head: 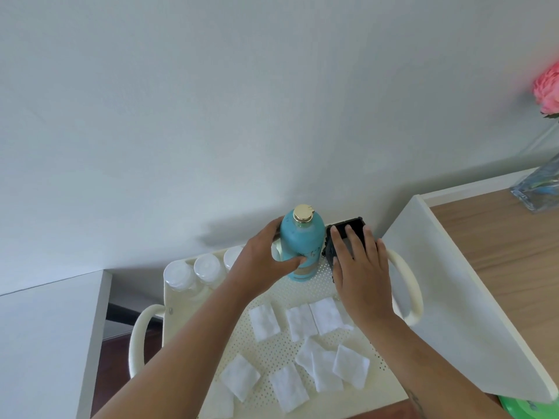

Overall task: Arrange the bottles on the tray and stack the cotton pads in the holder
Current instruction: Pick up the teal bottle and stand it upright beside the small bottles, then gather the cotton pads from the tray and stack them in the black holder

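A teal bottle [299, 246] with a gold cap stands upright at the back of the cream perforated tray [272, 352]. My left hand [260, 261] is wrapped around the teal bottle's left side. My right hand [357, 267] grips the black holder [351, 226] in the tray's back right corner, fingers over its top and thumb on its left side. Three clear bottles with white caps [208, 270] stand in a row along the back left rim. Several white square cotton pads [299, 322] lie loose on the tray floor.
The tray has a cream loop handle on each side [408, 288]. A white shelf wall [453, 282] and a wooden surface [499, 255] lie to the right, with a glass vase [541, 186] and a pink flower [547, 89]. A white wall stands behind.
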